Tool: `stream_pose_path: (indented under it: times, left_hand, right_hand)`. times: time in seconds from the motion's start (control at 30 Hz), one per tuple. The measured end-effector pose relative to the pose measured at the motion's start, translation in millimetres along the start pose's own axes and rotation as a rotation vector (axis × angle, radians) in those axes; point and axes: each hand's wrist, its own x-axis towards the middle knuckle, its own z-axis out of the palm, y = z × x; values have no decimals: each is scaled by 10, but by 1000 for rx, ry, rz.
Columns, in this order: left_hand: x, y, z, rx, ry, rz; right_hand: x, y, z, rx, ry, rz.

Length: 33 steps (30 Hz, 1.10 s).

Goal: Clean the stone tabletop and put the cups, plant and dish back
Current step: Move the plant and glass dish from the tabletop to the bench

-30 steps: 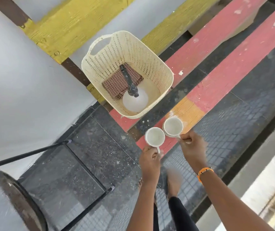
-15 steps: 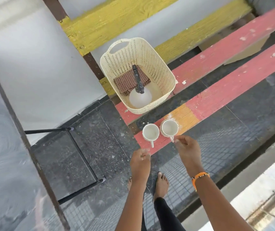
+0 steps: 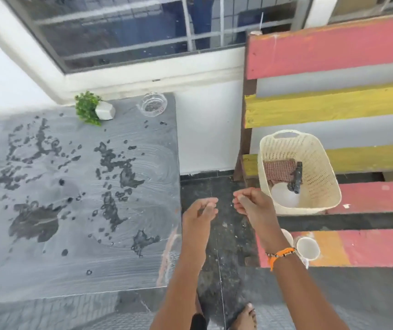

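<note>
**A:** so where's everything sitting right now?

**B:** the stone worktop is on the left, grey with wipe swirls and lots of dark wet patches. The little plant in its white pot is lying tipped over at the far edge near the wall, and the glass dish is just right of it in the far corner.

**A:** and the cups?

**B:** two white cups are on the painted bench at the right, side by side. The one on the left is mostly hidden behind the person's right wrist.

**A:** what are the hands doing?

**B:** both are in the air over the dark floor, between the worktop and the bench. The left hand has loosely curled fingers and nothing in it. The right hand is just beside it, fingers curled in too, also holding nothing. Small gap between them, not touching. There's an orange band on the right wrist.

**A:** anything else?

**B:** a cream basket sits on the bench past the cups, with a checked cloth and a spray bottle lying inside.
</note>
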Motion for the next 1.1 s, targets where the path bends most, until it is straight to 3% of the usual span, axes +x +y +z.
stream_pose_path:
  times: [0.23,0.37,0.5,0.8,1.1]
  left_hand:
    - [515,399,-960,-88,223,30]
    - [956,470,-1473,-90,293,-9]
    - [1454,582,-1874,-83,263,-38]
    - [2691,981,-2337,544,21,78]
    - [3389,1160,-2306,952,38,166]
  right_hand:
    - [217,-566,965,-155,-228,-84]
    - [461,-797,1595,-171,-260,-90]
    - [861,-1013,2149,-242,-238,-89]
    - [1823,-1374,2900,-483,-41,-177]
    - [2096,-1330,3044,-718,9,-38]
